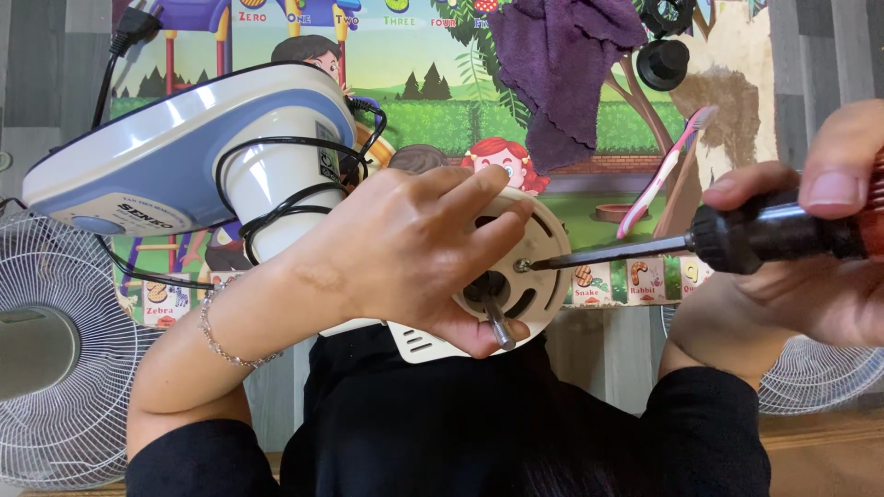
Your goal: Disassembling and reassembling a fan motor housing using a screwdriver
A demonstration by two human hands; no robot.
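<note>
Two bare hands work on a dismantled fan motor housing held over the person's lap: the left hand wraps its cream face, fingers spread around the steel shaft, while the right hand pinches a screwdriver whose tip meets a rim screw. The rigid plastic body looks bulky, base-heavy and smooth, best gripped at the motor rim. Loose cord loops the neck; a purple cloth, toothbrush and fan grilles lie around on the picture mat.
</note>
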